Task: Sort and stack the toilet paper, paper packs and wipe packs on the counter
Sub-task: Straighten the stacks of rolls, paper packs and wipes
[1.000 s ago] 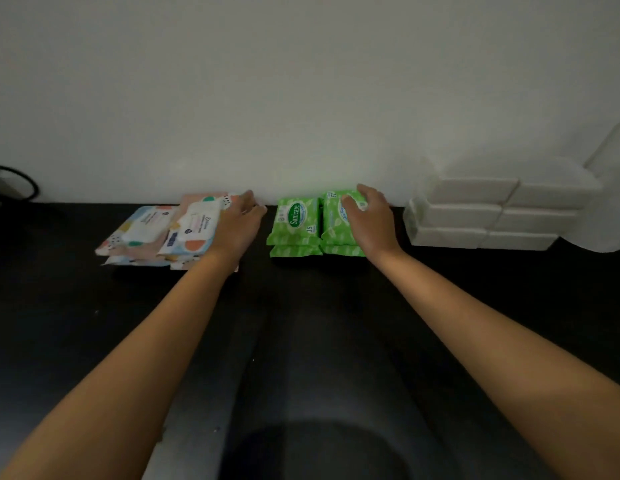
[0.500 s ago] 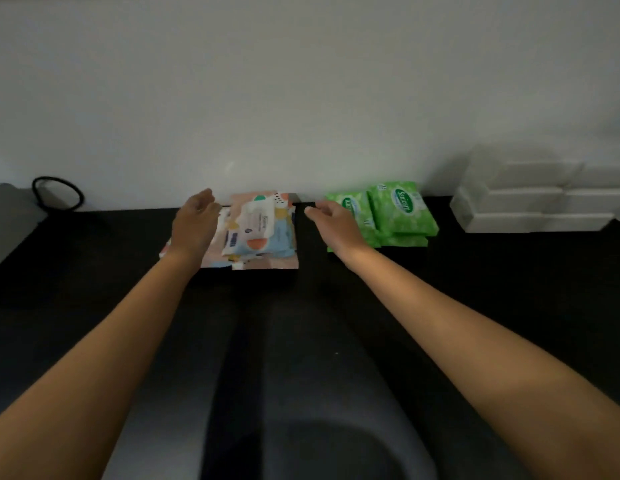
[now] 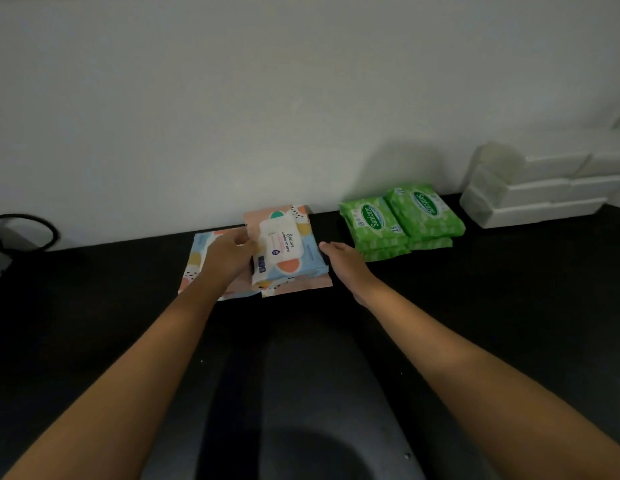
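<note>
Pastel patterned wipe packs [image 3: 288,251] lie in a loose pile at the back of the black counter [image 3: 492,306]. My left hand [image 3: 229,256] rests on the lower left pack [image 3: 197,258], its fingers against the left side of the top pack. My right hand [image 3: 343,259] is flat, fingers together, by the pile's right edge; I cannot tell if it touches. To the right sit green wipe packs [image 3: 402,220], two side by side on others. White paper packs [image 3: 544,195] are stacked at the far right against the wall.
A black cable loop [image 3: 23,233] lies at the far left by the white wall [image 3: 301,98]. A grey curved surface [image 3: 301,410] fills the near middle between my forearms.
My right hand left the green packs and moved left to the patterned pile's right edge. My left hand shifted to the pile's left side. The view has swung left.
</note>
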A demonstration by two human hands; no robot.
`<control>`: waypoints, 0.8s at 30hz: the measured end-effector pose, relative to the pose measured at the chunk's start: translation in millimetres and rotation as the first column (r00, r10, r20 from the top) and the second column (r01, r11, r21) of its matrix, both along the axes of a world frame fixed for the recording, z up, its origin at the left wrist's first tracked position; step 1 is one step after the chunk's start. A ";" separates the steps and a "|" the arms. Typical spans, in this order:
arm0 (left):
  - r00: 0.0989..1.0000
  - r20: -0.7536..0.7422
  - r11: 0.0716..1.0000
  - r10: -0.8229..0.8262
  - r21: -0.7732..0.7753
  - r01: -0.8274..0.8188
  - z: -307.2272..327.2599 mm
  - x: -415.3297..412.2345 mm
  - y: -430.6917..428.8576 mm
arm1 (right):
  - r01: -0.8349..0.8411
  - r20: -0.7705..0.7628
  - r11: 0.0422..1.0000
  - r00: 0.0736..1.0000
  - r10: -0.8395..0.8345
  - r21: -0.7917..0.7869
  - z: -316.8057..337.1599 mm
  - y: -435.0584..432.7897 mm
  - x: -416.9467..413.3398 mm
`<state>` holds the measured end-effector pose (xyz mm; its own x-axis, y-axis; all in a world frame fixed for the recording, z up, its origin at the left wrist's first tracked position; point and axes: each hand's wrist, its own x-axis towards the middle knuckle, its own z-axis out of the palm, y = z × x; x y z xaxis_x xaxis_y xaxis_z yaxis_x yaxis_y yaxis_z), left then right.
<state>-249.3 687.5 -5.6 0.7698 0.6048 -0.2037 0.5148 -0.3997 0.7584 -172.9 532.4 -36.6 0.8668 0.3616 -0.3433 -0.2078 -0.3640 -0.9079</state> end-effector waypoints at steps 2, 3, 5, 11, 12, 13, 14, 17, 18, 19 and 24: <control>0.998 -0.041 0.997 -0.056 0.047 0.058 -0.4 5.5 0.1 | -0.006 -0.022 1.000 1.000 0.006 0.017 -0.7 0.2 1.2; 0.994 -0.064 0.993 -0.087 0.073 0.092 -0.6 8.1 1.5 | -0.014 -0.034 0.999 0.999 0.015 0.037 -0.7 0.4 1.2; 0.983 -0.107 0.978 -0.149 0.133 0.163 -4.4 13.0 7.9 | -0.040 -0.062 0.995 0.997 0.046 0.089 -1.9 1.7 0.7; 0.973 -0.124 0.963 -0.195 0.161 0.214 -11.2 21.2 11.7 | -0.068 0.005 0.992 0.998 0.068 0.110 -10.9 3.9 -3.7; 0.974 -0.144 0.969 -0.178 0.147 0.199 -11.4 22.2 11.3 | -0.080 0.005 0.990 0.997 0.080 0.116 -11.4 3.4 -3.7; 0.973 -0.152 0.969 -0.175 0.147 0.197 -11.3 23.2 10.8 | -0.090 0.003 0.989 0.996 0.091 0.119 -11.5 2.9 -3.3; 0.973 -0.165 0.973 -0.163 0.137 0.186 -13.4 26.1 12.0 | -0.095 0.002 0.988 0.995 0.095 0.119 -11.3 2.5 -2.6; 0.988 -0.102 0.985 -0.112 0.124 0.124 -5.8 25.4 10.7 | -0.106 0.009 0.989 0.994 0.105 0.106 -10.9 1.8 -0.5; 0.997 -0.048 0.992 -0.056 0.107 0.061 -6.3 25.1 15.1 | -0.108 0.008 0.989 0.994 0.107 0.100 -10.6 1.3 0.0; 1.000 0.010 0.994 0.004 0.109 -0.005 -2.3 20.4 16.8 | -0.107 0.005 0.989 0.994 0.107 0.102 -10.0 0.5 0.4; 0.964 0.117 0.968 0.240 0.048 -0.246 -19.2 -9.2 62.5 | -0.026 -0.047 0.991 0.998 0.032 0.129 -5.8 7.0 8.5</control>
